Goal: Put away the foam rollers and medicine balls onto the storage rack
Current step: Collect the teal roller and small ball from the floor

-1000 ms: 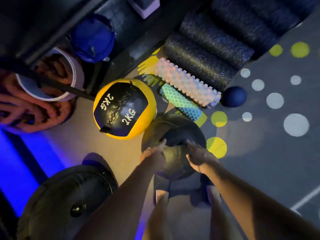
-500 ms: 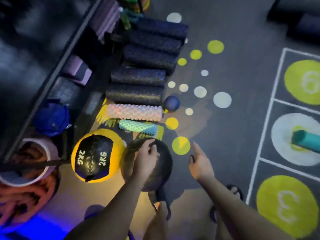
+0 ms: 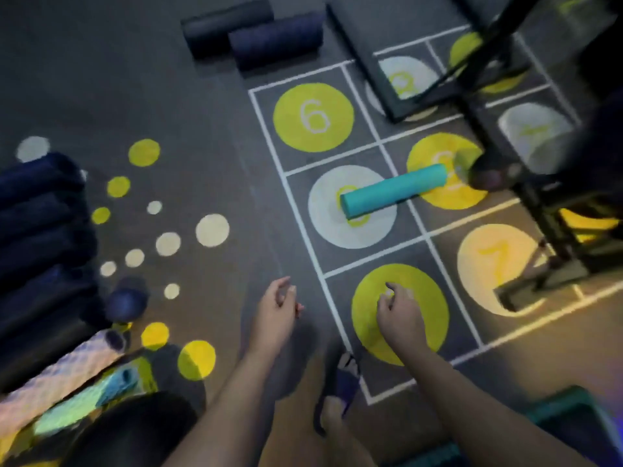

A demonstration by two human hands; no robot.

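- The left hand (image 3: 276,308) and the right hand (image 3: 401,315) hang side by side over the floor, fingers relaxed and loosely curled; neither has hold of anything; a sandalled foot (image 3: 337,392) shows just below them.
- With both hands empty, the step in hand looks like going for the next item; the likeliest target is the teal foam roller (image 3: 392,192), which lies alone on the painted grid ahead of the right hand, its far end near the foot of the storage rack (image 3: 546,214).
- The next move calls for a stoop and a forward reach; the roller is smooth and round, so it may roll at a touch; a grip round its middle seems safest; the rack stands close by on the right.
- More things lie on the floor to the left: a dark medicine ball (image 3: 135,429) at the lower edge; beside it a white knobbly roller (image 3: 57,375) and a green textured roller (image 3: 84,406); a small dark ball (image 3: 126,303); a row of dark rollers (image 3: 40,210); two dark rollers (image 3: 276,42) lie far ahead.
- The floor (image 3: 209,112) is dark grey with yellow and white dots and a numbered hopscotch grid; the light is dim, with an orange glow by the rack; what sits on the rack is too blurred to name.
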